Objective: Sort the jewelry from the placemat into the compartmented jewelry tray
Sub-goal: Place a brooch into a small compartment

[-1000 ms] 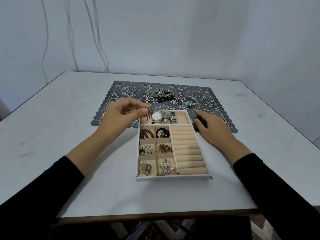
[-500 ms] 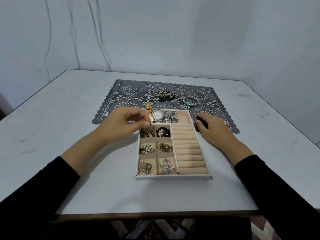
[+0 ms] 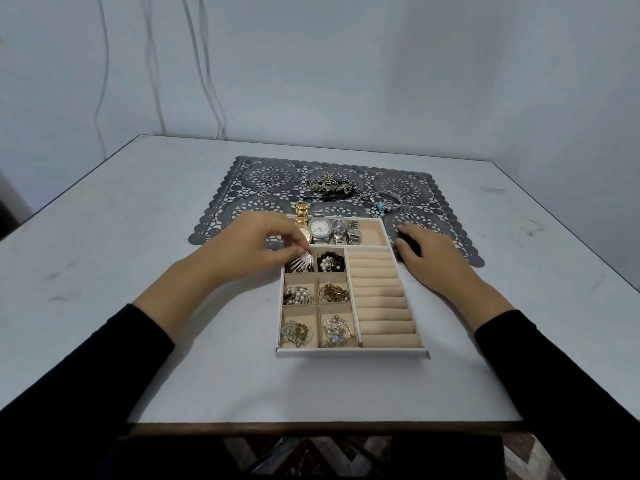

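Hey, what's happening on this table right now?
A person is sorting jewelry. Their left hand pinches a fan-shaped brooch at the far-left small compartment of the tray. The right hand rests partly on the placemat beside the tray. Rings, chains and a bracelet lie on the placemat, not yet sorted.

Both arms wear long black sleeves. The left sleeve (image 3: 104, 368) is plain dark cloth that lies close round the arm. Its cuff ends in a straight edge partway along the forearm, leaving the lower forearm and wrist bare. The right sleeve (image 3: 554, 375) is of the same black cloth, and its straight cuff ends at about the same place on the forearm. Toward the lower corners of the view each sleeve turns into a flat black shape, too dark to show seam or weave. The left grip (image 3: 256, 244) and the right grip (image 3: 433, 254) are bare hands.
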`<state>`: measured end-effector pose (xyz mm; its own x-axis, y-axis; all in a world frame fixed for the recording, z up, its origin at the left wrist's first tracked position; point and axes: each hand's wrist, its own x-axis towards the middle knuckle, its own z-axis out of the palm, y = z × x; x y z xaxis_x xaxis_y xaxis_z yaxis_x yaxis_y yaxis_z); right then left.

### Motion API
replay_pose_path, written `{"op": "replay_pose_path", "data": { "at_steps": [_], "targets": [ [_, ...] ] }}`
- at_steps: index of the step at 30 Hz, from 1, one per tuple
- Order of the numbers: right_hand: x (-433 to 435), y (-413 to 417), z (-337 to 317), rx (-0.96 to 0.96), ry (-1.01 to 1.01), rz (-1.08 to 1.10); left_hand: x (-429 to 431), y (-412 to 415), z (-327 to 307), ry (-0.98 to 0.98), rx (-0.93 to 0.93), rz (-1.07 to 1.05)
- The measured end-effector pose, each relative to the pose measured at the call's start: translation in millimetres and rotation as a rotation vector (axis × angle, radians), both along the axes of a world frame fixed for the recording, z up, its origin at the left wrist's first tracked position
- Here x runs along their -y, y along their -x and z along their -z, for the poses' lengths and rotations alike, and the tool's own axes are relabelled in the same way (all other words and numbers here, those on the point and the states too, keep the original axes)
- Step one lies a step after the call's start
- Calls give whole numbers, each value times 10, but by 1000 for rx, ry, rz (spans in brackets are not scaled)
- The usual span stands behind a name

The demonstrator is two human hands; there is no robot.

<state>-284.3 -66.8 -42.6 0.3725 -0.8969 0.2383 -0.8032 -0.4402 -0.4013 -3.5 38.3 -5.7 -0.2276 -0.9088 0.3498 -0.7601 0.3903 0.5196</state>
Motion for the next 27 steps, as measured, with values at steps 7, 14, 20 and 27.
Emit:
{"op": "replay_pose_path", "data": {
  "at_steps": [7,14,20,27],
  "targets": [
    [10,4,7,8,-4,4,24,-8,17,2,33,-6],
    [1,6,-6,15,-11,4,1,-25,14,-27,-110,-15],
    [30,28,-23,46,-17,4,41,-137,19,-35,-314,-117],
    [173,37,-118,133,62,54,303,-424,199,87,-228,-408]
  ]
}}
